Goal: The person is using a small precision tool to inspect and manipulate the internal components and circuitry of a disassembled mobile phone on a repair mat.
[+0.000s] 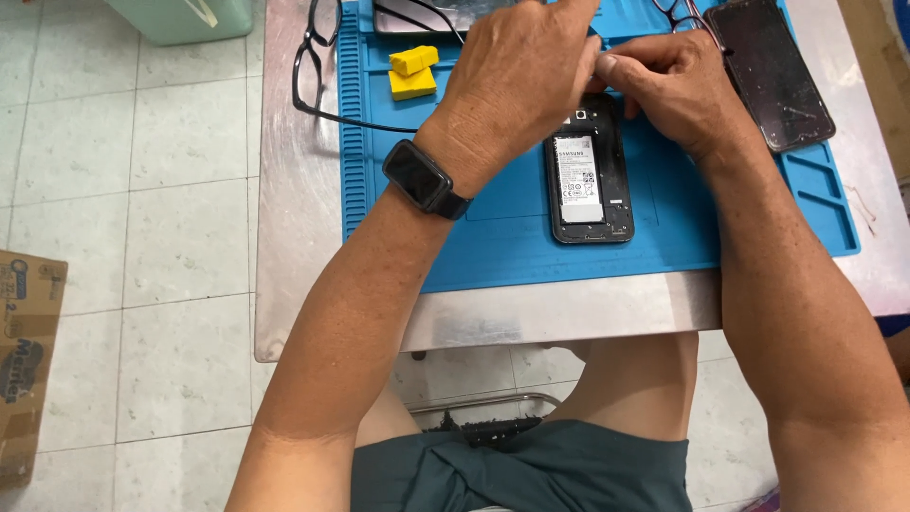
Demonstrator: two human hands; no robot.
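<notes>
Cardboard box [27,365] at 9 o'clock on the tiled floor [133,190], cut off by the picture's edge. Pale green bin [180,17] at 11 o'clock, beyond the metal table [284,237]. Black-framed glasses [313,57] lying partly on bare metal, partly over the ribbed edge of the blue work mat [493,246]. Two yellow blocks [412,71] on the mat just right of the glasses, one stacked on the other.

Left hand [517,81] reaching in toward 12 o'clock, black smartwatch [422,178] on its wrist, fingers curled down over the top end of the opened phone [590,171]; whether anything is pinched underneath, cannot tell, fingertips hidden behind the knuckles. Opened phone flat on the mat at centre, back cover off, grey battery [578,180] showing in its black frame, long axis running 12 to 6.

Right hand [668,85] at 1 o'clock, touching the phone's upper right corner, thumb and forefinger pressed together near the left hand's fingers; anything between them too small to make out. Dark phone [773,71] face up at 2 o'clock, on the mat, tilted, just beyond the right wrist. Another device's edge [417,14] at 12 o'clock, mostly covered. Dark green shorts [531,469] at 6 o'clock.
</notes>
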